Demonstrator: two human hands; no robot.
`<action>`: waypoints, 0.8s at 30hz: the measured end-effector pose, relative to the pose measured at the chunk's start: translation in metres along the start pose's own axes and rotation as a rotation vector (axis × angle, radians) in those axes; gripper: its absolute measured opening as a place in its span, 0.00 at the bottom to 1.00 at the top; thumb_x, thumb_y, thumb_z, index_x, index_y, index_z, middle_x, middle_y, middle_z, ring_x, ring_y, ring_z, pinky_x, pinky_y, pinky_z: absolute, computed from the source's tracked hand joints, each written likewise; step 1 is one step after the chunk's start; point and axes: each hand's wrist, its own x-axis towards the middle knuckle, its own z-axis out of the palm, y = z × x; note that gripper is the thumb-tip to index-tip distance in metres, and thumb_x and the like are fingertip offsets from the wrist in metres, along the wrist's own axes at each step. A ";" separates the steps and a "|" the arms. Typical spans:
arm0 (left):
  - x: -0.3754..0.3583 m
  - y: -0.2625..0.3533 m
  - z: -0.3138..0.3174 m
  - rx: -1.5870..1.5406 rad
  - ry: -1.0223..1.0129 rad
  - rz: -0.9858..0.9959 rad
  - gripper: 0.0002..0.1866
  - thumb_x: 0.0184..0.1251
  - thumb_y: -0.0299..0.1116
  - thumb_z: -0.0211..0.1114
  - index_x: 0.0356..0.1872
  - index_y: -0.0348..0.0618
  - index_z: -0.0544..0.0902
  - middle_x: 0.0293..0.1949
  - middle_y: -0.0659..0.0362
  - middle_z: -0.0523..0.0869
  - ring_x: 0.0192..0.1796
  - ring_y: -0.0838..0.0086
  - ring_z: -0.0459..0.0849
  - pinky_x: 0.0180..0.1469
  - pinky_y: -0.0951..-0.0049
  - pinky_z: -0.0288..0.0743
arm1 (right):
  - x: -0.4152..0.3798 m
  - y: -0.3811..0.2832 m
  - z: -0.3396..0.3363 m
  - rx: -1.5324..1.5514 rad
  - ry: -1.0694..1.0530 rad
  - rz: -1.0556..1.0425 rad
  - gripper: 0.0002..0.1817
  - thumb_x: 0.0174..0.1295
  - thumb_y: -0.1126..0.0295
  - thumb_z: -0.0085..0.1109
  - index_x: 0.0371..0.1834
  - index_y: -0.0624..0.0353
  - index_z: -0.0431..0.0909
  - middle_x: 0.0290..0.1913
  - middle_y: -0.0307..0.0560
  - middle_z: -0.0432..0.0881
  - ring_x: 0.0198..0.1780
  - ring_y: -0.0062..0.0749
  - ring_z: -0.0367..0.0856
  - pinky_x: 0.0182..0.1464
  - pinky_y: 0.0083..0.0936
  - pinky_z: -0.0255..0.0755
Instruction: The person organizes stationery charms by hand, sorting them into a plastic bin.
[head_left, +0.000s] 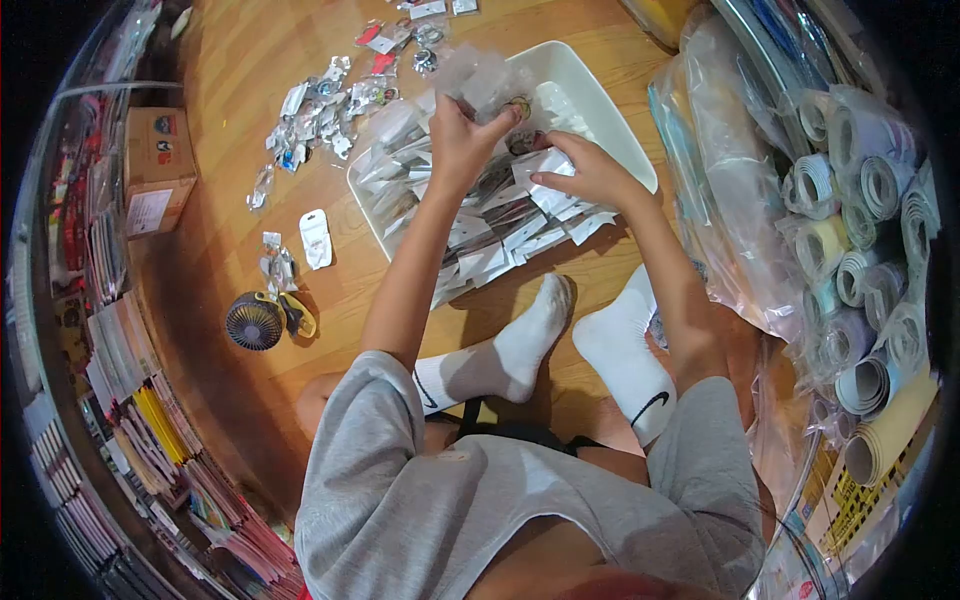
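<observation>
My left hand (pixel 462 140) is closed on a clear plastic bag (pixel 480 80), held up over the far side of a white plastic bin (pixel 622 130). A small round item (pixel 520 106) shows by its thumb tip. My right hand (pixel 592 172) reaches over the bin with thumb and fingers apart, its fingertips close to the packets. White-backed packets (pixel 540 185) in clear wrapping stand densely packed in the bin, and some lean over its near edge. The bin's far right part shows bare white inside.
Small packaged items (pixel 325 105) lie heaped on the wooden floor (pixel 235 60) left of the bin. A white packet (pixel 315 240) and a small fan (pixel 255 320) lie nearer. A cardboard box (pixel 160 165) stands by the left shelf; rolled sheets (pixel 865 270) are stacked at right.
</observation>
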 end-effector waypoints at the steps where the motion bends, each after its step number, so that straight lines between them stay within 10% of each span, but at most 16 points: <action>1: 0.000 -0.001 0.003 0.000 -0.006 0.000 0.31 0.41 0.33 0.71 0.45 0.31 0.64 0.34 0.52 0.79 0.37 0.69 0.79 0.41 0.73 0.72 | -0.001 0.000 0.000 0.017 -0.010 -0.004 0.24 0.48 0.59 0.59 0.44 0.64 0.69 0.45 0.54 0.72 0.49 0.42 0.69 0.52 0.28 0.61; 13: -0.002 -0.008 0.024 0.409 -0.260 0.043 0.34 0.37 0.37 0.70 0.46 0.34 0.64 0.21 0.47 0.78 0.25 0.55 0.78 0.27 0.66 0.71 | -0.006 0.005 -0.011 0.241 -0.208 0.103 0.29 0.53 0.59 0.55 0.54 0.65 0.62 0.51 0.54 0.69 0.52 0.35 0.67 0.54 0.24 0.59; 24: 0.013 0.017 -0.014 -0.102 -0.083 -0.226 0.23 0.44 0.31 0.68 0.40 0.32 0.70 0.34 0.53 0.80 0.35 0.68 0.80 0.36 0.72 0.73 | -0.004 0.008 -0.003 0.235 -0.050 0.085 0.35 0.53 0.50 0.53 0.56 0.65 0.60 0.55 0.57 0.65 0.56 0.39 0.64 0.57 0.26 0.57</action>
